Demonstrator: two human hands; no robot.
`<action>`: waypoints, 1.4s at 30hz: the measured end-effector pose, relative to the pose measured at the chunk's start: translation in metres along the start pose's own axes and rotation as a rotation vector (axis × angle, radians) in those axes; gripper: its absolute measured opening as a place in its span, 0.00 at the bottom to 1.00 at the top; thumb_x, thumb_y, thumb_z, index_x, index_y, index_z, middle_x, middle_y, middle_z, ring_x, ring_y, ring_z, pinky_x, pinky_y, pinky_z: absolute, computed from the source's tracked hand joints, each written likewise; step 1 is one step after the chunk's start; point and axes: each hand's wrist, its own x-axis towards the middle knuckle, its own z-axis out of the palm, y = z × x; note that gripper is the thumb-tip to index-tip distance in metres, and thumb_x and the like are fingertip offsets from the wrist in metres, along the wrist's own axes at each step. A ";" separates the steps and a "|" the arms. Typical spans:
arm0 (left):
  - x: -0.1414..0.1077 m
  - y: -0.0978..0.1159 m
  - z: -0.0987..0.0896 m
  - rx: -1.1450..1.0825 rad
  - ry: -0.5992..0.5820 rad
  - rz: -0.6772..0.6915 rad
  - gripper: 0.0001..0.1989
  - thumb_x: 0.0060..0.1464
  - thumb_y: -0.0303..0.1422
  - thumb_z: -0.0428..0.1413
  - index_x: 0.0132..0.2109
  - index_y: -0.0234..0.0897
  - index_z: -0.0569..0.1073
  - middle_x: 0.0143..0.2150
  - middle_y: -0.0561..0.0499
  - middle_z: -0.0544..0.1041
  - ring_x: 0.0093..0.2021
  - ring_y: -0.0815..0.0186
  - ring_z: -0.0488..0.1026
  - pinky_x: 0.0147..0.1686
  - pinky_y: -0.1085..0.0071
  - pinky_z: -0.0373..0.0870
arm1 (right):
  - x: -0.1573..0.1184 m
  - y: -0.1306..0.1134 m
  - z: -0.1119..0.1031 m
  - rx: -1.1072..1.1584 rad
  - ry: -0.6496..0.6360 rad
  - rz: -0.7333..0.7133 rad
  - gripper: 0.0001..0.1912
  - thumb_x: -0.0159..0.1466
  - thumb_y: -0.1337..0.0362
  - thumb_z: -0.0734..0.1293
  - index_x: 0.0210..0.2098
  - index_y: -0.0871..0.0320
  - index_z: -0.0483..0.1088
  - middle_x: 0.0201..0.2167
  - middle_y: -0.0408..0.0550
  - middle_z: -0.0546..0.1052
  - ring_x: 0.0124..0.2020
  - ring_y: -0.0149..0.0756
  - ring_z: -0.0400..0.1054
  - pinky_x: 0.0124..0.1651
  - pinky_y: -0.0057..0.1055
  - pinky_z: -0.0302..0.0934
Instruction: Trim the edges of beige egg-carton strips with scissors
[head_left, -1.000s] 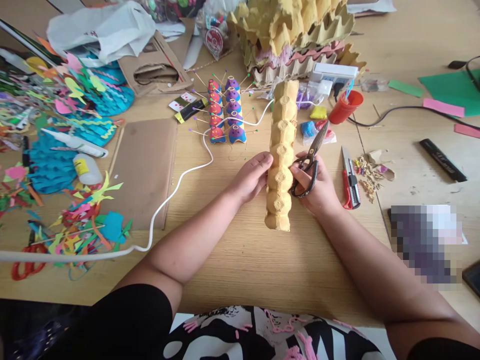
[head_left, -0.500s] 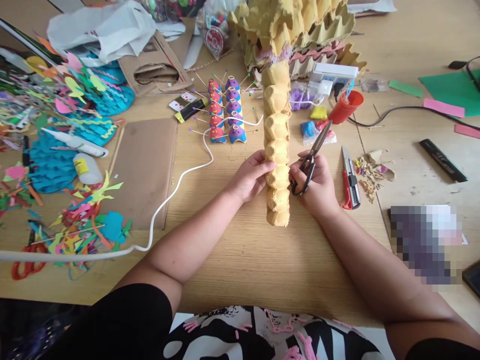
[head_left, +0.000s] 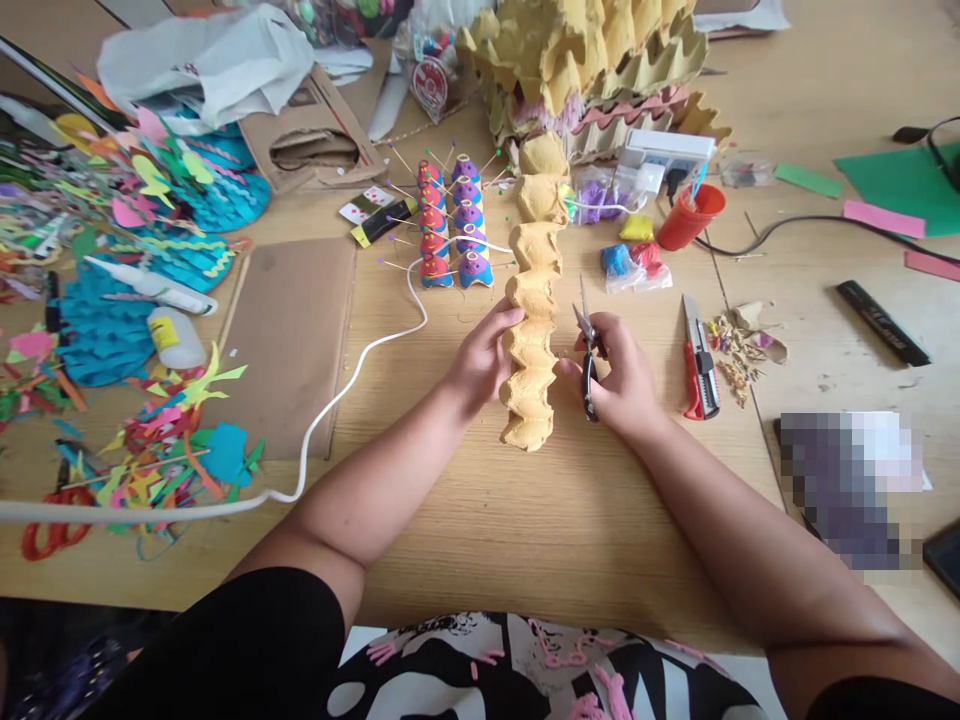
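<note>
My left hand grips the left edge of a long yellow strip of egg carton, thumb on its face and the other fingers behind it. The strip is tilted so its wavy cut right edge shows. Just right of it, my right hand holds black-handled scissors, blades pointing away from me, slightly parted and apart from the strip. Beyond my left hand stand two painted egg-carton caterpillars, one red and blue, one purple and blue, with pins stuck in them.
A red utility knife lies right of my right hand, near shavings. Stacked egg trays, a red cup and clay bags stand beyond. A white cable crosses the left side by cardboard and paper scraps.
The egg-carton strip has moved slightly left and turned, so its wavy edge now shows. The scissors have come away from it, their tips swinging left and their blades parting.
</note>
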 end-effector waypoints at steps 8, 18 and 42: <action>-0.002 0.005 0.003 0.006 0.009 -0.102 0.10 0.64 0.42 0.58 0.38 0.45 0.81 0.30 0.50 0.83 0.29 0.60 0.79 0.31 0.64 0.74 | 0.005 0.001 0.000 -0.234 0.068 -0.246 0.13 0.70 0.57 0.72 0.51 0.53 0.71 0.38 0.50 0.80 0.40 0.47 0.75 0.43 0.41 0.66; -0.004 0.008 0.004 -0.069 -0.061 -0.188 0.15 0.68 0.47 0.58 0.37 0.44 0.80 0.30 0.49 0.80 0.28 0.63 0.76 0.36 0.62 0.79 | 0.005 0.001 0.001 -0.253 0.053 -0.304 0.10 0.71 0.61 0.72 0.51 0.53 0.74 0.36 0.48 0.82 0.39 0.45 0.76 0.43 0.39 0.68; -0.004 0.013 0.005 -0.082 0.092 -0.204 0.11 0.64 0.46 0.62 0.49 0.49 0.82 0.35 0.49 0.84 0.42 0.54 0.84 0.33 0.62 0.79 | 0.003 0.003 -0.003 -0.315 -0.025 -0.217 0.10 0.72 0.58 0.71 0.51 0.52 0.77 0.34 0.49 0.81 0.37 0.46 0.74 0.42 0.39 0.65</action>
